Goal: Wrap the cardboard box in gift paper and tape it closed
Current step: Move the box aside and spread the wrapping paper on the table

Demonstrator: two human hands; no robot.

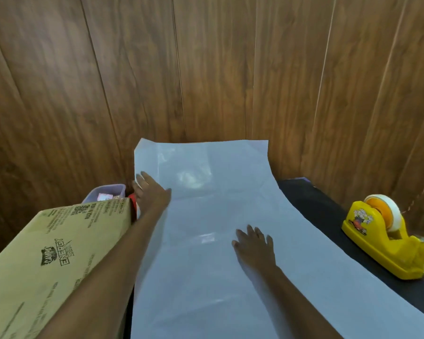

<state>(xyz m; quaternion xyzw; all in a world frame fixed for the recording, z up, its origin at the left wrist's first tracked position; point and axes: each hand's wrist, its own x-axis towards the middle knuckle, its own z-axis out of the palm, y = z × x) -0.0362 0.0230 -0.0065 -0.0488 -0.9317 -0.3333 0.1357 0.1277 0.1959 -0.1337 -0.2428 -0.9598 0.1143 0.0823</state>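
Observation:
A large pale blue-white sheet of gift paper [230,277] lies spread over the dark table, its far end curling up against the wood wall. My left hand [151,192] rests flat on the sheet's far left edge, fingers apart. Nearer the middle, my right hand [253,245] presses flat on the paper, fingers spread. The cardboard box [52,260], tan with black print, stands at the left beside the sheet, and my left forearm crosses its right edge. A yellow tape dispenser [387,241] with a roll of tape sits at the right.
A wood-panel wall [206,69] rises right behind the table. A small lilac plastic tub [108,192] with bits inside sits behind the box, with something red beside it. The black table top [316,206] shows between paper and dispenser.

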